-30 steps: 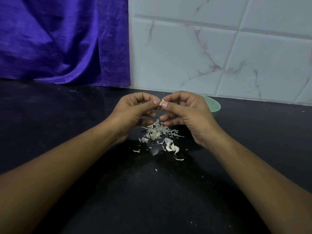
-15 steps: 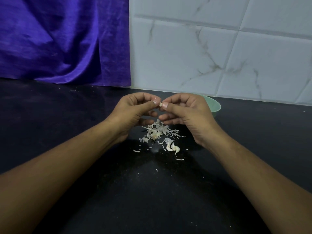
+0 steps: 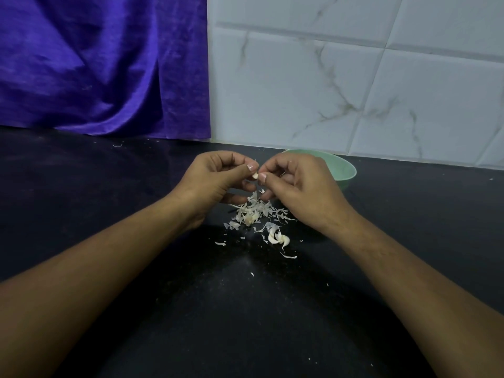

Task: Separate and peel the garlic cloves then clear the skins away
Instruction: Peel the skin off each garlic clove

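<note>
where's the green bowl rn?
Head view, right of centre: the green bowl sits on the black counter just behind the right hand, near the tiled wall.

A shiny purple cloth point(image 3: 95, 64) hangs at the back on the left. It has soft folds, and its bottom edge meets the black counter point(image 3: 81, 200). Next to it on the right is a wall of big white tiles point(image 3: 354, 91) with thin grey lines like marble. The counter is dark, a bit speckled, and fills the whole lower part. A small light green bowl point(image 3: 345, 173) sits on it near the wall, only partly in view.
</note>
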A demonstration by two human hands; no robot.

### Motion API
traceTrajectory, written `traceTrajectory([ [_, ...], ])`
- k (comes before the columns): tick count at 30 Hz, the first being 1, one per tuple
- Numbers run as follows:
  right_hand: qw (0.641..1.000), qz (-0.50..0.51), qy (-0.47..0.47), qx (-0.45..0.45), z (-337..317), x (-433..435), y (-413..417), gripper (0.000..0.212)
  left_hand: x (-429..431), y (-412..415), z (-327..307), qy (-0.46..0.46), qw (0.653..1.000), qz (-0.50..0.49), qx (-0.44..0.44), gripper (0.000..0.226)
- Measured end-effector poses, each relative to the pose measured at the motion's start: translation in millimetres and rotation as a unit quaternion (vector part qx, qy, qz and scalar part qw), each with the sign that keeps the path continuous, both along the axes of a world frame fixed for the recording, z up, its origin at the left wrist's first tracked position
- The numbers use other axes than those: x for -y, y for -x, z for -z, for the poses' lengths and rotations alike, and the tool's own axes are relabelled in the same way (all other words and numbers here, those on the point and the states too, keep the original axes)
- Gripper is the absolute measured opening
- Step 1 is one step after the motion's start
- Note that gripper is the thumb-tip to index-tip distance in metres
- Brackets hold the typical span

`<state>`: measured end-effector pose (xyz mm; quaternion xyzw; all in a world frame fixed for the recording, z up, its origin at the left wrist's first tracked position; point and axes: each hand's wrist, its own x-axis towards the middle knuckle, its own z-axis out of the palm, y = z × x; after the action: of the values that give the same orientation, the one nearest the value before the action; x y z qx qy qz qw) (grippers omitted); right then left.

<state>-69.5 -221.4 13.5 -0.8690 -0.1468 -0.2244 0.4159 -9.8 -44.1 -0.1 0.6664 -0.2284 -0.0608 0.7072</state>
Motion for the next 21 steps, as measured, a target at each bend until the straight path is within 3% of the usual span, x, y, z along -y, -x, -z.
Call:
traceTrajectory([
  [14, 1.000, -0.010, 0.019, 0.010, 0.0, -2.3, 1.2, 0.007, -0.1, 2.8, -1.6, 0.013, 0.998, 0.037, -0.041, 0.019],
  [21, 0.999, 0.005, 0.019, 0.025, -1.3, -0.3, 1.3, 0.006, 1.3, 6.2, -3.1, 0.028, 0.995, 0.071, -0.058, 0.034],
])
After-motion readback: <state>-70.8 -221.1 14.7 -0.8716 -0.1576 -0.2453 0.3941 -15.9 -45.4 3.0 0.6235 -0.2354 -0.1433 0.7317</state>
